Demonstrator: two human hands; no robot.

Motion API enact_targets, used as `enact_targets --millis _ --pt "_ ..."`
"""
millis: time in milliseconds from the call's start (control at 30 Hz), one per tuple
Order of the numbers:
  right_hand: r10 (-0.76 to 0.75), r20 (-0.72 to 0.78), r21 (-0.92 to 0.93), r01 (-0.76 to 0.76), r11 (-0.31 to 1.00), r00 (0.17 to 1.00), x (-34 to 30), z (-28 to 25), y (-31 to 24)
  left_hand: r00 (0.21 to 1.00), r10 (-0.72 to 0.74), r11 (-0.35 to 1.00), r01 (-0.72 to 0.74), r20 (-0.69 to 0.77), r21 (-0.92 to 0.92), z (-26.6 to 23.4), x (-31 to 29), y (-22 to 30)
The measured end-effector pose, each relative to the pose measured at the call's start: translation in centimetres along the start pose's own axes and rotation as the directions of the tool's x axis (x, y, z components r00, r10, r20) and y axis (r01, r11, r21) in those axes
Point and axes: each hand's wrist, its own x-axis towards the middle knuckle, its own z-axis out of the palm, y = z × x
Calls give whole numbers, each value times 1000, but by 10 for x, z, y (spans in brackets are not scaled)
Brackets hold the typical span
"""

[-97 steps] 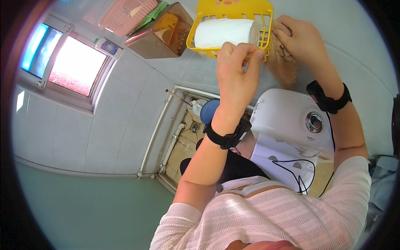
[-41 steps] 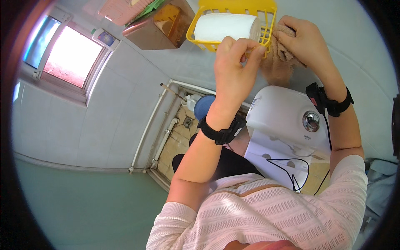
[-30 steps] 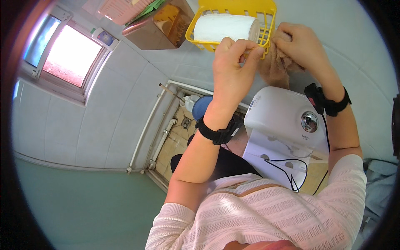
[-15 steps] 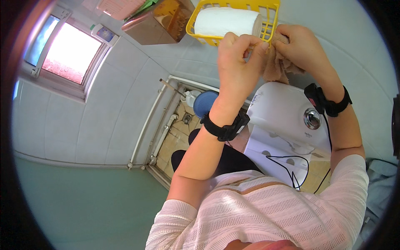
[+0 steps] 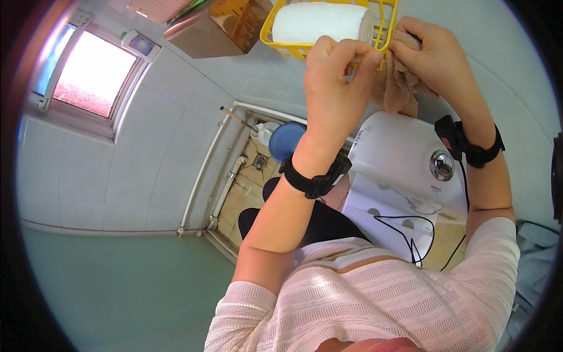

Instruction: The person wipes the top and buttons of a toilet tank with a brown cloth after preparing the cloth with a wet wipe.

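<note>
A yellow plastic basket (image 5: 285, 48) is against the tiled wall at the top, with a white paper roll (image 5: 319, 23) lying in it. At its near right corner, my left hand (image 5: 335, 82) is closed in a pinch on the basket's rim; the fingertips partly hide that spot. A crumpled brown cloth (image 5: 394, 88) hangs just right of this corner, below the rim. My right hand (image 5: 433, 56) is closed around the cloth's upper part, its fingers beside the basket's right end. Both wrists wear black straps.
Below the cloth stands a white toilet tank (image 5: 399, 146) with a round chrome button. A blue basin (image 5: 286, 142) and white pipes (image 5: 202, 182) are by the floor corner. Further left are a brown wall box (image 5: 202, 35) and a window (image 5: 94, 73) with a bottle on its sill.
My right hand has shifted slightly right and up with the cloth, wiping or pulling along the basket's right end. My left hand keeps its pinch at the corner. The view has moved a little.
</note>
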Motion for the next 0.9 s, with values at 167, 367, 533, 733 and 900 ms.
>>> enact_targets --millis 167,367,533,733,900 --pt "124 89 16 -126 992 988 1 12 13 1000 20 999 -20 3 26 3 -4 -1" --pt "92 153 -168 -66 984 984 8 -8 22 998 58 997 -59 -11 -40 -6 -1 0" --pt "78 259 147 -119 982 963 2 -32 1 997 48 999 -48 -56 -1 -25 -13 -15" --pt "66 155 60 -76 995 986 -2 -8 1 979 162 947 -120 -120 299 -30 -6 -37" --pt "-26 15 -9 26 1000 1000 -4 1 0 982 139 938 -90 -126 334 -28 -4 -38"
